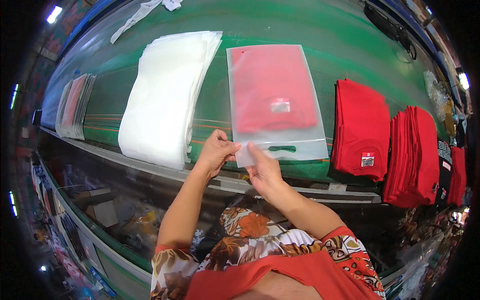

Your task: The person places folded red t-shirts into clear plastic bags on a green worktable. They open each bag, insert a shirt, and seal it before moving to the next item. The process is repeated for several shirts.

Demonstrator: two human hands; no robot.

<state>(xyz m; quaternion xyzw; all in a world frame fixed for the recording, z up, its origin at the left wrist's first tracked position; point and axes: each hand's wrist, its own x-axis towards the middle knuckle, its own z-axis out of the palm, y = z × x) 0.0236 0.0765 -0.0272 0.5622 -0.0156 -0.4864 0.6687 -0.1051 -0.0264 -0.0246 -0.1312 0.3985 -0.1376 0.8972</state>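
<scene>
A frosted plastic bag [250, 139] lies flat on the green table, its handle cut-out toward me. Inside it is a folded red shirt [272, 80] with a small label. My left hand [217, 153] pinches the bag's near left corner between thumb and fingers. Right beside it, my right hand [262, 169] grips the same edge, thumb on top and fingers underneath. To the left lies a tall stack of empty frosted bags [162, 95]. A stack of folded red shirts [361, 127] is to the right of the bag.
More red shirts [412, 155] and a black printed garment [444, 167] line the right end of the green table [280, 25]. Filled bags [75, 106] stand at the far left. White cloth [137, 19] and a black object [387, 25] lie toward the back.
</scene>
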